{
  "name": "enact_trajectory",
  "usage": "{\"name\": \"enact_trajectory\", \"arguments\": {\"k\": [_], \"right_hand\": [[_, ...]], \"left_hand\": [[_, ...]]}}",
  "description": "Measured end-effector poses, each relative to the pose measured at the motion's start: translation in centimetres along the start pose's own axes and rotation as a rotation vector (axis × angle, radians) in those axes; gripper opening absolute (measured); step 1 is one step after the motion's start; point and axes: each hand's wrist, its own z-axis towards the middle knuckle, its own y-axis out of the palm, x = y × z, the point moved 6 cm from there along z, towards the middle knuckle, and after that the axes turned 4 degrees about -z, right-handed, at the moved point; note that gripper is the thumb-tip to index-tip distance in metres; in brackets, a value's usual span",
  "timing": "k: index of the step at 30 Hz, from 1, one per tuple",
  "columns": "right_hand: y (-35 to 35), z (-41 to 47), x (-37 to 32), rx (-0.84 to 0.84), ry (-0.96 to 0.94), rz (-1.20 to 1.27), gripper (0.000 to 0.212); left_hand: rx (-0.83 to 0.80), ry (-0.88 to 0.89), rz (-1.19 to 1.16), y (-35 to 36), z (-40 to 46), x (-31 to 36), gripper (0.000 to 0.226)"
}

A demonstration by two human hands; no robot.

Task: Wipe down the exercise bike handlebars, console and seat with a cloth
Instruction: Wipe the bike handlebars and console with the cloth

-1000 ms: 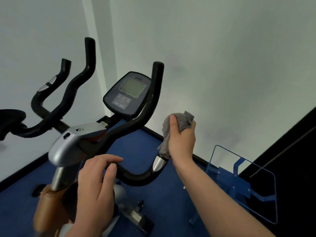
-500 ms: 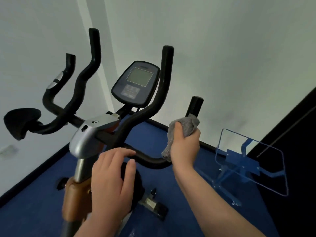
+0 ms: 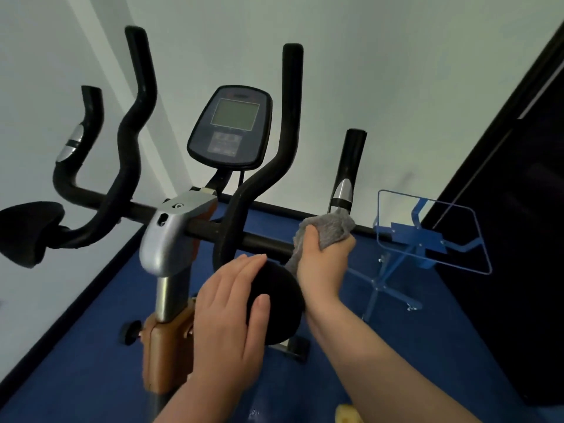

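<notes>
My right hand (image 3: 323, 257) grips the grey cloth (image 3: 328, 228) around the handlebar (image 3: 262, 239), right of the console (image 3: 232, 126); my left hand (image 3: 229, 315) rests flat, fingers straight, on a black pad (image 3: 280, 303) below it. I judge the console unwiped, and the seat isn't clearly in view

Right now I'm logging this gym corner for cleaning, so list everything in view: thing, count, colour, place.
handlebars: one set, black, across the middle
console: one, dark with grey screen, centre top
elbow pads: two, black, far left and under the left hand
bike post: one, silver over orange, lower centre
cloth: one, grey, wrapped on the right bar
stand: one, blue, right floor
floor: blue
hands: left hand flat on pad; right hand gripping cloth
</notes>
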Motion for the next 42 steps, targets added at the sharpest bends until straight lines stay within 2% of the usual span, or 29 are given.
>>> {"name": "enact_trajectory", "arguments": {"k": [6, 10, 11, 14, 18, 21, 24, 27, 31, 34, 38, 40, 42], "right_hand": [[-0.5, -2.4, 0.9, -0.476, 0.307, -0.017, 0.048], [-5.1, -2.3, -2.4, -0.659, 0.256, -0.109, 0.035], [-6.2, -2.1, -3.9, -0.661, 0.139, -0.214, 0.039], [-7.0, -0.9, -9.0, -0.602, -0.387, -0.581, 0.048], [-3.3, -0.1, -11.8, -0.623, -0.970, -0.871, 0.027], [-0.2, -0.3, -10.3, -0.841, -1.356, -1.035, 0.028], [0.5, 0.3, -8.1, -0.989, -1.532, -1.179, 0.035], [1.9, 0.4, -7.8, -0.953, -1.550, -1.271, 0.034], [6.9, -0.3, -7.7, -0.947, -1.369, -1.292, 0.029], [8.0, -0.7, -7.4, -1.005, -1.299, -1.148, 0.033], [6.8, 1.3, -8.0, -1.220, -1.099, -0.931, 0.024], [6.5, 2.2, -9.9, -1.219, -1.096, -0.830, 0.019], [6.7, 2.3, -12.7, -1.143, -1.172, -0.658, 0.018]], "left_hand": [[0.093, -0.058, 0.053, 0.4, 0.1, 0.2, 0.040], [0.122, -0.100, 0.059, 0.2, 0.0, 0.6, 0.038], [0.138, -0.116, 0.062, 0.2, 0.0, 0.6, 0.038], [0.207, -0.188, 0.068, 0.2, 0.1, 0.7, 0.034], [0.259, -0.245, 0.070, 0.4, 0.1, 1.1, 0.033], [0.286, -0.238, 0.070, 0.4, -0.1, 1.6, 0.033], [0.314, -0.238, 0.104, 0.8, -0.3, 2.0, 0.033], [0.382, -0.245, 0.103, 1.2, -0.6, 2.1, 0.032], [0.439, -0.231, 0.102, 1.4, -1.0, 2.0, 0.033], [0.457, -0.218, 0.089, 1.5, -0.9, 2.0, 0.034], [0.458, -0.229, 0.102, 1.6, -1.2, 1.8, 0.033], [0.459, -0.226, 0.098, 1.6, -1.2, 1.8, 0.032], [0.466, -0.220, 0.089, 1.6, -1.1, 1.8, 0.031]]}}
